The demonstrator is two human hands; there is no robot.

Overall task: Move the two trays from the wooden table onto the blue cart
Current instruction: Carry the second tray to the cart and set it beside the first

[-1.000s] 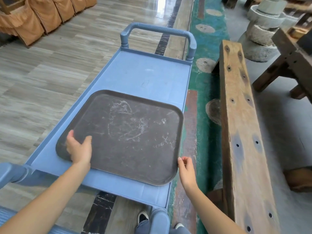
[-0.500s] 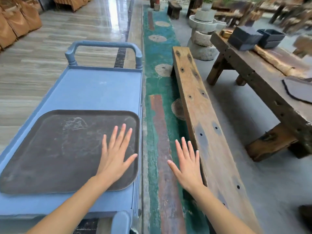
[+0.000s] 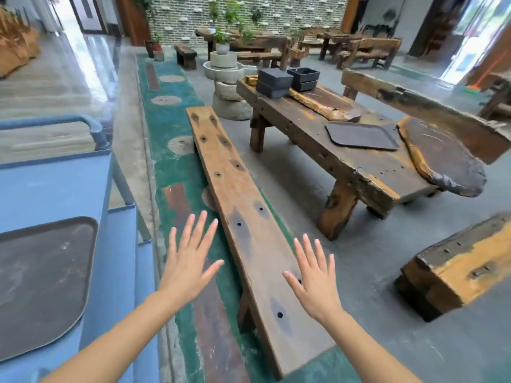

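Head view: left hand (image 3: 190, 261) and right hand (image 3: 313, 275) splayed flat, holding nothing; one dark rounded-rectangle tray (image 3: 41, 283) on blue plastic cart (image 3: 55, 186), second dark tray (image 3: 360, 136) on weathered wooden table (image 3: 345, 167).

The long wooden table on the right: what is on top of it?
On the long wooden table lie a flat dark tray, stacked dark square bins and two rough wood slabs. Whatever lies beneath them is hidden.

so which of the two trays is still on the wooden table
The smaller-looking dark tray, lying flat on the wooden table across the bench; the other tray already sits on the blue cart.
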